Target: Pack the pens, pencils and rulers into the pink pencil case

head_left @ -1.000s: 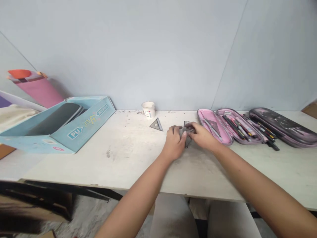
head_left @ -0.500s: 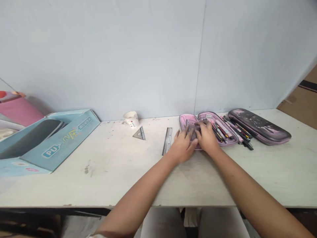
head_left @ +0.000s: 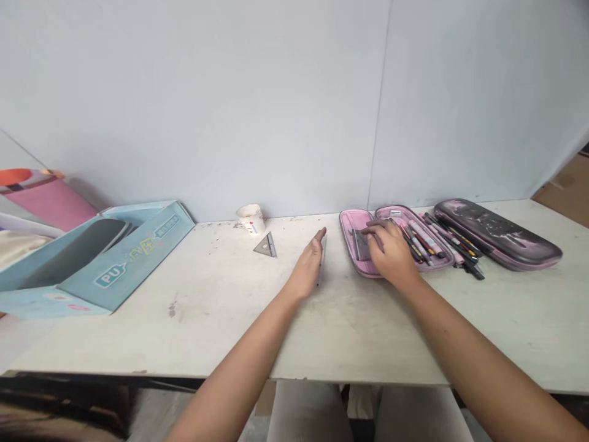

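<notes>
My left hand (head_left: pixel 307 264) is stretched out on its edge over the metal ruler (head_left: pixel 321 264), which it largely covers. Whether the fingers grip the ruler is hidden. Over the spread-open pencil case with pink lining (head_left: pixel 365 269), my right hand (head_left: pixel 391 253) has its fingers extended, their tips on a dark grey flat piece (head_left: pixel 361 245) lying in the left half. Several pens (head_left: pixel 421 244) fill the case's right half, partly behind that hand. A small grey set square (head_left: pixel 265 245) lies to the left of my left hand.
A paper cup (head_left: pixel 251 219) stands by the wall. Loose pens (head_left: pixel 453 236) lie between the open case and a closed dark pencil case (head_left: pixel 499 233). At left, a blue cardboard box (head_left: pixel 138 258) holds a dark object, with a pink item (head_left: pixel 55 201) behind it.
My left hand has left the open pencil case and moved left onto the ruler. My right hand stays over the case, its fingers on the grey piece. The view has shifted slightly.
</notes>
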Demonstrator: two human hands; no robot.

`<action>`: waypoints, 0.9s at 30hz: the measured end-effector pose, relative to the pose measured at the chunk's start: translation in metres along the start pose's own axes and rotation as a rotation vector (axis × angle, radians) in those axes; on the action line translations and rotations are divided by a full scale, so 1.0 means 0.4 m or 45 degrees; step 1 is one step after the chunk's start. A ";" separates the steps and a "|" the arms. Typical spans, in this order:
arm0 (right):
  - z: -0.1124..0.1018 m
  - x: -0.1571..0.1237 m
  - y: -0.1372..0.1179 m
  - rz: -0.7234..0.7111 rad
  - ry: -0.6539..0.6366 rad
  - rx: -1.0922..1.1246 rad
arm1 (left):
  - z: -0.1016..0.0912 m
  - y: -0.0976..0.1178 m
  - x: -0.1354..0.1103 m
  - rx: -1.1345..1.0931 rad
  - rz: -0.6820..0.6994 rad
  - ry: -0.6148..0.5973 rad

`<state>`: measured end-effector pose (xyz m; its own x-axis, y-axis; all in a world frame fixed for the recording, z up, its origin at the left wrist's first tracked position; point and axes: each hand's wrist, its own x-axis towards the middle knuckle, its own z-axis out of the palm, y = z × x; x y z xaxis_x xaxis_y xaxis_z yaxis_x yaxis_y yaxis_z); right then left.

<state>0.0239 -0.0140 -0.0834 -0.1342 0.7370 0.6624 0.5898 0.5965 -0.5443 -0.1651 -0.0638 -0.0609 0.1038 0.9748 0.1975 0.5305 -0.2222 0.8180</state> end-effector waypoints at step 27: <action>0.175 0.014 -0.151 0.546 -0.525 0.271 | 0.023 -0.024 -0.003 -0.804 -0.367 0.207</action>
<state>-0.0684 -0.0236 -0.0828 -0.2421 0.9611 0.1326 0.4935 0.2397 -0.8361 -0.1626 -0.0628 -0.0741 -0.1202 0.9921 -0.0357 -0.0762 0.0266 0.9967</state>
